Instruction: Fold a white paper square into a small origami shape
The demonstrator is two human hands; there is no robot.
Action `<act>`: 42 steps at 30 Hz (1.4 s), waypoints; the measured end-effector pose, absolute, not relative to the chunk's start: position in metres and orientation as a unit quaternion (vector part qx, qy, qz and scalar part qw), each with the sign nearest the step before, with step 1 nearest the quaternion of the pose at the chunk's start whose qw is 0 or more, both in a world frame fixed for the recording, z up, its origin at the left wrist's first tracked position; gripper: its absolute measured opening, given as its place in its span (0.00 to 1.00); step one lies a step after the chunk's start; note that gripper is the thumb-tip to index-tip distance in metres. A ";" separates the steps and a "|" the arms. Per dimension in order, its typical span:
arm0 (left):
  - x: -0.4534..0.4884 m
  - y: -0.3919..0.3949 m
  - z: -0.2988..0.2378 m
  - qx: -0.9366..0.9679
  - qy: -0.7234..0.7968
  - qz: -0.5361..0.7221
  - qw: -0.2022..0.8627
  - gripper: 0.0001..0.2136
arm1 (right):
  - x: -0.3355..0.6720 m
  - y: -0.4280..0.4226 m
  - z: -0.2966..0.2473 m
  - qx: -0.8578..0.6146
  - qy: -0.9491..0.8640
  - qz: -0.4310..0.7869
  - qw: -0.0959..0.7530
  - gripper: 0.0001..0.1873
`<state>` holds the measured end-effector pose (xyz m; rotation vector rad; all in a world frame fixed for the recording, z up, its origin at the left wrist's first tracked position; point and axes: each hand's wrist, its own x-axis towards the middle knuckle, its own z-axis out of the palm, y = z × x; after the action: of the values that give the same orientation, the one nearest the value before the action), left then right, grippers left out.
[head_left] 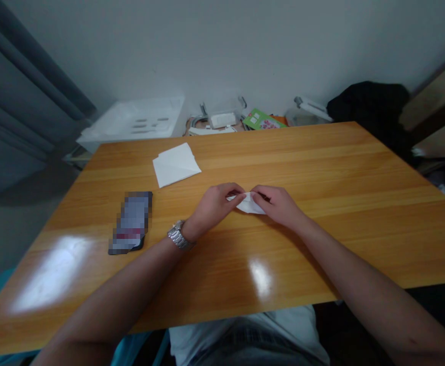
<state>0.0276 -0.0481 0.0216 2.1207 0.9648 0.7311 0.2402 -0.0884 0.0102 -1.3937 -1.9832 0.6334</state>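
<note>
A small folded piece of white paper (248, 204) lies on the wooden table (321, 168) near its middle. My left hand (215, 206), with a metal watch (179, 236) on its wrist, pinches the paper's left end. My right hand (278, 203) pinches its right end with curled fingers. Both hands rest low on the tabletop and partly hide the paper.
A stack of white paper sheets (176, 163) lies further back on the left. A dark phone (131, 222) lies at the left of my hands. Beyond the far edge are white plastic trays (134, 122), a green packet (262, 120) and dark cloth (371, 104).
</note>
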 end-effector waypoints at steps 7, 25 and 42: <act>0.023 -0.042 0.018 0.800 0.387 0.283 0.360 0.12 | 0.241 -0.089 0.012 -0.522 -0.751 0.249 0.319 0.16; 0.017 -0.035 0.022 0.785 0.419 0.276 0.363 0.14 | 0.247 -0.085 0.009 -0.557 -0.731 0.234 0.318 0.17; 0.017 -0.029 0.019 0.756 0.418 0.325 0.384 0.21 | 0.250 -0.081 0.005 -0.585 -0.706 0.224 0.330 0.17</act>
<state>0.0165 -0.0290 0.0194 1.9278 1.0647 0.8289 0.2504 -0.0810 0.0053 -1.5293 -1.8469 0.5862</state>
